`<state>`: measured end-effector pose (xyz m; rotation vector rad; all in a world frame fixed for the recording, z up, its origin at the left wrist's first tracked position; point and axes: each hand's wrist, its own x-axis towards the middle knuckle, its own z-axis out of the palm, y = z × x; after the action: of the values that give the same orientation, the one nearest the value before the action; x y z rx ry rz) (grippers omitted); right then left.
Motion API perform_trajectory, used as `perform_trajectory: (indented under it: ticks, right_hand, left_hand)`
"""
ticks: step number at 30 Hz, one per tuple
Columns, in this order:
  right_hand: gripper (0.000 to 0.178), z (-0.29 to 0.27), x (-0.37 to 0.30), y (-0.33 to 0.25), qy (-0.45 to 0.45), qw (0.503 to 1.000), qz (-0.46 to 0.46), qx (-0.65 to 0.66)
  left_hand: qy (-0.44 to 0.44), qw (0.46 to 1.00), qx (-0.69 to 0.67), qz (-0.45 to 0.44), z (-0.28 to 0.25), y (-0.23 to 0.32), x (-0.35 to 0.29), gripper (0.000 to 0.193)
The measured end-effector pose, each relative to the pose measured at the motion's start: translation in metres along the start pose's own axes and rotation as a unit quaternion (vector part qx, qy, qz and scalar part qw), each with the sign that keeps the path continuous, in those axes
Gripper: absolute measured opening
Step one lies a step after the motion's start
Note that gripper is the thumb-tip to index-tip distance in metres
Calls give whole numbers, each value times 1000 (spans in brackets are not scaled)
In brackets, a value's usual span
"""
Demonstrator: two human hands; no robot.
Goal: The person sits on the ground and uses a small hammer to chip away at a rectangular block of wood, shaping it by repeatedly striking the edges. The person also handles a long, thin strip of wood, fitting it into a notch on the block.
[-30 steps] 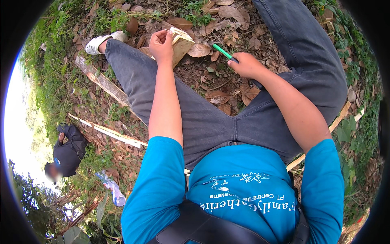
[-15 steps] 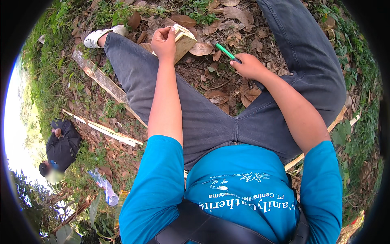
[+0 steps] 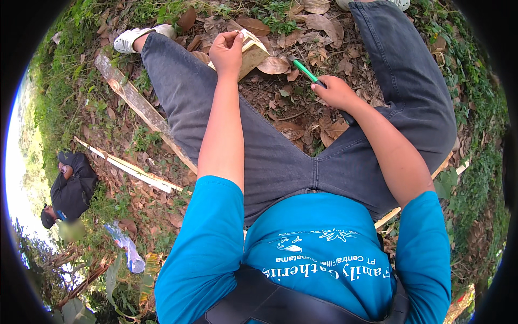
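Observation:
At the top centre, a small piece of pale wood (image 3: pixel 252 60), like a short frame or box corner, rests among dry leaves beyond my left thigh. The thumb and fingertips of my left hand (image 3: pixel 226 52) are pinched together at its upper edge; whatever is between them is too small to make out. My right hand (image 3: pixel 334 92) is wrapped around the dark grip of a hammer (image 3: pixel 305 71) with a green shaft. Its head points toward the wood and stays apart from it, low over the leaves.
A long bark-edged plank (image 3: pixel 132 97) lies left of my leg, with thinner wood strips (image 3: pixel 129 168) below it. A person in dark clothes (image 3: pixel 74 186) is at the far left. A crumpled plastic bag (image 3: pixel 127 247) lies on the ground. Leaves and plants surround my legs.
The view has shifted slightly, and the hands appear a little higher and to the right. Both keep their hold. More of my right shoe shows at the top.

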<state>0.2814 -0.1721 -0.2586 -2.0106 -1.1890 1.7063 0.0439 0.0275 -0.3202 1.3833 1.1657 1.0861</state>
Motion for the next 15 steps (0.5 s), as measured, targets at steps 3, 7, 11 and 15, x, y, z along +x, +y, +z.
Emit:
perform_trajectory:
  ticks: [3, 7, 11, 15]
  right_hand:
    - [32, 0, -1, 0, -1, 1000, 6, 2]
    - [31, 2, -1, 0, 7, 1000, 9, 8]
    - [32, 5, -6, -11, 52, 998, -24, -32]
    - [31, -7, -22, -47, 141, 979, -116, -93]
  left_hand:
    - [-2, 1000, 1, -4, 2, 2, 0, 14]
    - [-12, 1000, -6, -4, 0, 2, 0, 14]
    - [0, 1000, 29, 6, -1, 1, 1, 17]
    - [26, 999, 35, -7, 4, 5, -3, 25]
